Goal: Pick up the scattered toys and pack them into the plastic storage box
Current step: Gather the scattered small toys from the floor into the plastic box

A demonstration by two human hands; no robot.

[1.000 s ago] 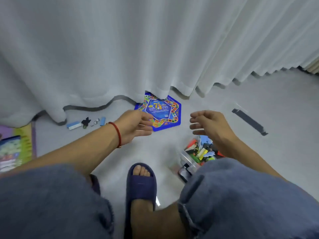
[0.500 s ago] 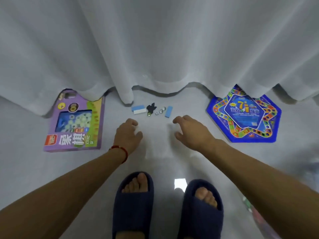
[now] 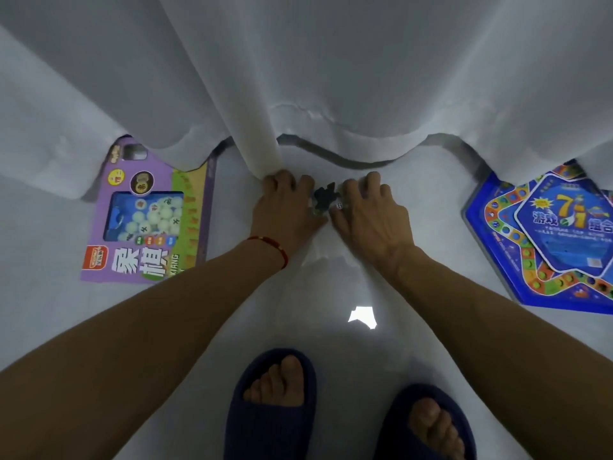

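Observation:
A black toy figure [image 3: 325,195] and a small white die [image 3: 339,205] lie on the pale floor at the foot of the curtain, between my two hands. My left hand [image 3: 285,210], a red cord on its wrist, sits just left of them, fingers curled down over the spot where the blue and white block lay. Just right of them, my right hand [image 3: 371,214] curls its fingers over the place of the blue block. Both blocks are hidden under the hands. The plastic storage box is out of view.
A purple boxed game [image 3: 146,220] lies on the floor to the left, partly under the white curtain [image 3: 298,78]. A blue hexagonal game board [image 3: 547,240] lies at the right. My feet in dark slippers [image 3: 272,410] stand close below.
The view has turned left from the toy-filled box and come closer to the floor. Both hands have reached forward and come down around the small pieces by the curtain.

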